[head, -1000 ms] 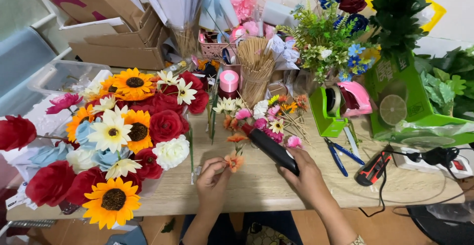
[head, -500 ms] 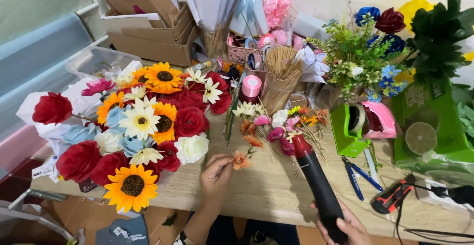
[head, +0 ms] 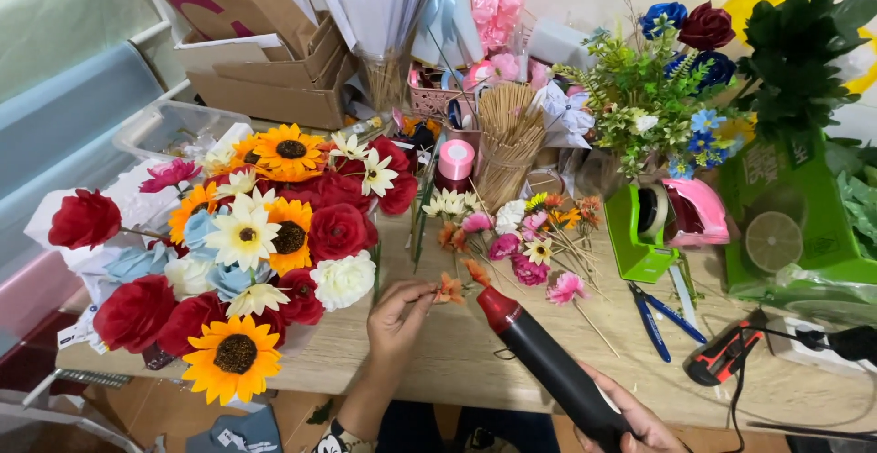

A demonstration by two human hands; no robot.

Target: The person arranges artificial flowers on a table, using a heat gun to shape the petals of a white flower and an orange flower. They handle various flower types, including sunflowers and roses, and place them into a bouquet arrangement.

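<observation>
My left hand (head: 398, 317) pinches a small orange artificial flower (head: 449, 289) just above the wooden table (head: 457, 362). My right hand (head: 633, 416), at the bottom edge, grips a black heat gun with a red nozzle (head: 546, 364). Its nozzle points up-left and ends close beside the orange flower. Another small orange flower (head: 476, 272) lies just above the nozzle. Small pink, white and orange flowers on sticks (head: 534, 243) lie scattered behind them.
A big pile of sunflowers, red roses and white flowers (head: 247, 243) fills the left. A jar of wooden sticks (head: 508, 142), pink ribbon roll (head: 456, 159), green tape dispenser (head: 645, 225), blue pliers (head: 660, 311), a glue gun (head: 726, 352) and cardboard boxes (head: 265, 69) stand around.
My right hand swung the heat gun away to the lower right, then brought its nozzle back up to the orange flower. My left hand keeps pinching the flower.
</observation>
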